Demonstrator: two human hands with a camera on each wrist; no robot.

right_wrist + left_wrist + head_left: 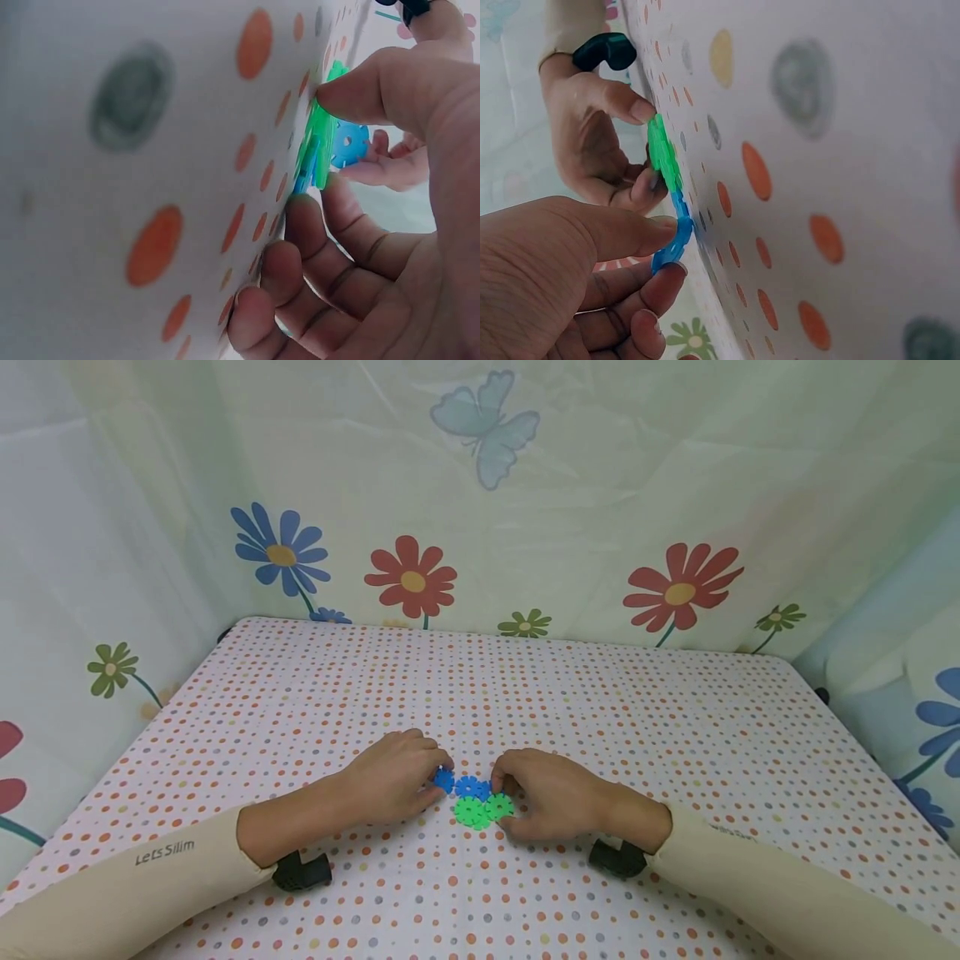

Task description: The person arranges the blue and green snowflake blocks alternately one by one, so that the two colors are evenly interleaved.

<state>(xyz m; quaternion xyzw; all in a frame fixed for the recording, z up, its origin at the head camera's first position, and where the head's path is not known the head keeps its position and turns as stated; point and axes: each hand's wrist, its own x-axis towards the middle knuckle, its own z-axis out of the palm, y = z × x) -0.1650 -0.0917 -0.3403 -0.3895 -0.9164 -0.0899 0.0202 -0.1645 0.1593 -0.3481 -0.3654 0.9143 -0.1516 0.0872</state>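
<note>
Between the thumb and fingertips of my left hand (397, 777) is a blue notched plastic disc (444, 780), its round face and centre hole showing in the right wrist view (349, 142). Just right of it, a small cluster of interlocking discs sits low over the table, with blue discs (468, 787) at the far side and green discs (471, 812) nearer me. My right hand (558, 793) grips this cluster by its right side, thumb on the green part (662, 154). In the left wrist view the pinched blue disc overlaps the cluster's blue end.
The table (480, 910) wears a white cloth with coloured dots. Behind it hangs a curtain (570, 510) printed with flowers and a butterfly, and more printed cloth hangs at both sides. A black strap device (302, 870) sits on each wrist.
</note>
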